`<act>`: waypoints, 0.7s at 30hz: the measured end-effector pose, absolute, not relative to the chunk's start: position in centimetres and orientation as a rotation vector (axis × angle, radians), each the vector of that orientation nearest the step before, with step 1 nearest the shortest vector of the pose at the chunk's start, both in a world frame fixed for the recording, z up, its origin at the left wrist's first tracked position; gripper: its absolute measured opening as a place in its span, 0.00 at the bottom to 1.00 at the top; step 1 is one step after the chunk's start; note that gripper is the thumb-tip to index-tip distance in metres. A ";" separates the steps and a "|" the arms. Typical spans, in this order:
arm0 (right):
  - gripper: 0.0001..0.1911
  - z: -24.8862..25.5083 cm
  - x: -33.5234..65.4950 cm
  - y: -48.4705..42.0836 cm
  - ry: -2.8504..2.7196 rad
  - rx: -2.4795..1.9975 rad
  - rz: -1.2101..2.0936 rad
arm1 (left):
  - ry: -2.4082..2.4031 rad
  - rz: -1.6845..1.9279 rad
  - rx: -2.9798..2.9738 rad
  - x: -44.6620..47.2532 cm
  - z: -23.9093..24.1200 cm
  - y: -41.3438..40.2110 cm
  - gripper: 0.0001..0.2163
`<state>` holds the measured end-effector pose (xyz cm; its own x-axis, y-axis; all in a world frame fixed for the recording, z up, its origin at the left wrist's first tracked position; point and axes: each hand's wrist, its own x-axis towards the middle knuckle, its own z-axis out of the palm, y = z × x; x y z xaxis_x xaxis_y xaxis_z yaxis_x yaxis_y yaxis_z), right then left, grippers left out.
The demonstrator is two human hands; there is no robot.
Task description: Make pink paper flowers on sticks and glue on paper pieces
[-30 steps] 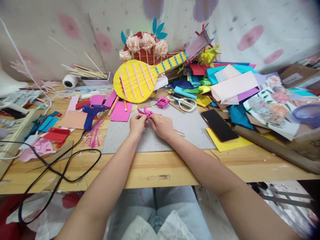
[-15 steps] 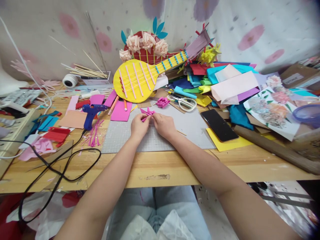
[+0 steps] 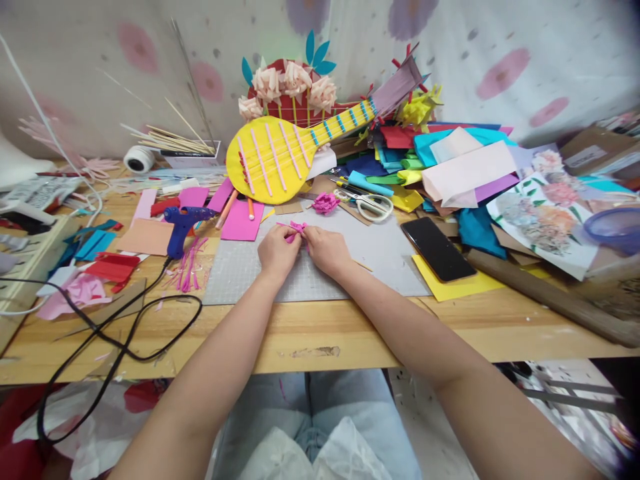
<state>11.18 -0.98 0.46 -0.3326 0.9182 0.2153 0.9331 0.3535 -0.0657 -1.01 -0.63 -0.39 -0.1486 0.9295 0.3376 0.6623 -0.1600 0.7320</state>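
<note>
Both of my hands meet over the grey cutting mat (image 3: 250,267) near the table's middle. My left hand (image 3: 277,252) and my right hand (image 3: 323,250) pinch a small magenta paper piece (image 3: 298,228) between their fingertips; most of it is hidden by the fingers. A finished magenta paper flower (image 3: 325,203) lies just beyond, beside white-handled scissors (image 3: 371,205). A blue glue gun (image 3: 181,227) stands to the left of the mat.
A yellow paper guitar (image 3: 280,157) leans at the back before a red basket of paper flowers (image 3: 287,90). A heap of coloured paper (image 3: 440,167) and a black phone (image 3: 437,250) fill the right. A black cable (image 3: 115,340) loops over the left front edge.
The magenta piece has been folded smaller and drawn in between my fingertips; its spiky points no longer stick out. My hands have closed together.
</note>
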 end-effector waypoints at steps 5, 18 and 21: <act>0.19 0.6 11.0 -1.2 -2.348 -1.707 -0.083 | 1.813 1.204 1.765 -1.1 -0.4 -0.5 0.04; 0.14 1.3 11.5 -1.4 -2.311 -1.683 -0.026 | 1.977 1.246 1.629 -2.5 0.0 0.2 0.04; 0.12 1.2 12.3 -1.4 -2.276 -1.673 0.012 | 2.012 1.290 1.610 -3.7 0.2 0.6 0.04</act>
<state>12.28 -1.44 1.17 -0.2661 0.9319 0.2466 0.9293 0.3160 -0.1912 -3.73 0.62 0.23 -0.3527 0.8821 0.3122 0.6521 -0.0076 0.7581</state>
